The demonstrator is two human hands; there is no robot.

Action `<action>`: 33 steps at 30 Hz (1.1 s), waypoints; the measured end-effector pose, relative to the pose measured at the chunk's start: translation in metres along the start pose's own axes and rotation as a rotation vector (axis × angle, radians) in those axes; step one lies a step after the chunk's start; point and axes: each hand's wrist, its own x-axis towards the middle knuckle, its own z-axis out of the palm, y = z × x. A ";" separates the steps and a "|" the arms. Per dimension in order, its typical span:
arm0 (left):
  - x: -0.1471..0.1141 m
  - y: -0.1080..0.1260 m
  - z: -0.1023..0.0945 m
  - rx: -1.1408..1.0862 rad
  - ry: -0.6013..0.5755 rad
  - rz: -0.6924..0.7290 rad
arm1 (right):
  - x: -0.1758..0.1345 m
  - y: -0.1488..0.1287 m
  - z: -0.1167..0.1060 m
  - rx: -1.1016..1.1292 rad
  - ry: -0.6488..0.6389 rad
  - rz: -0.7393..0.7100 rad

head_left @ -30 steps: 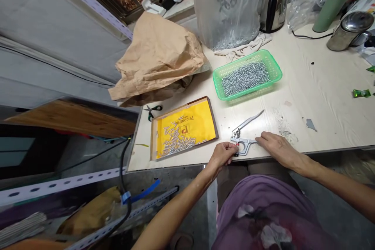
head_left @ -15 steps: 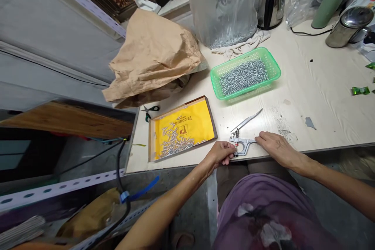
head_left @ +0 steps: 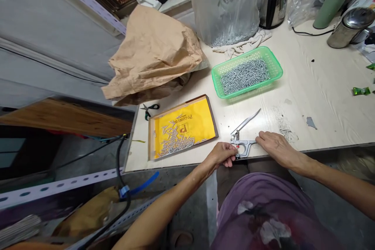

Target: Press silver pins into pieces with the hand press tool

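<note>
A silver hand-press pliers [head_left: 248, 147] with a small spring and a red part at its head lies at the table's front edge. Its long upper lever [head_left: 247, 120] stands raised, apart from the lower handle. My right hand [head_left: 277, 147] has its fingers closed over the end of that lower handle. At the pliers' head, my left hand [head_left: 224, 153] is pinched, thumb against forefinger; what it holds there, if anything, is too small to make out. To the left, a shallow cardboard tray [head_left: 212, 116] with a yellow lining holds many small metal pins [head_left: 175, 142].
Behind the pliers stands a green plastic basket [head_left: 215, 82] filled with small metal pieces. Scissors [head_left: 149, 110] lie beside the tray. A brown paper bag [head_left: 155, 54], a large clear bag [head_left: 225, 4], a steel kettle [head_left: 274, 0] and a metal mug [head_left: 348, 29] stand farther back.
The pliers have turned slightly, and their raised lever tilts a little steeper. Both hands keep nearly the same places. The whole view has shifted very slightly.
</note>
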 end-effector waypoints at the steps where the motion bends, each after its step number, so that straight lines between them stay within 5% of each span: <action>1: 0.000 0.000 0.000 0.013 -0.005 0.000 | 0.000 0.000 0.000 0.001 0.004 -0.001; 12: 0.005 -0.004 -0.002 0.018 -0.023 0.001 | -0.003 0.001 0.002 0.022 -0.001 0.001; 23: 0.011 -0.014 -0.005 -0.010 -0.030 0.007 | 0.036 0.051 -0.004 -0.029 0.015 -0.084; 33: 0.005 -0.014 0.000 -0.013 -0.019 0.033 | 0.035 0.040 -0.009 -0.111 0.052 -0.078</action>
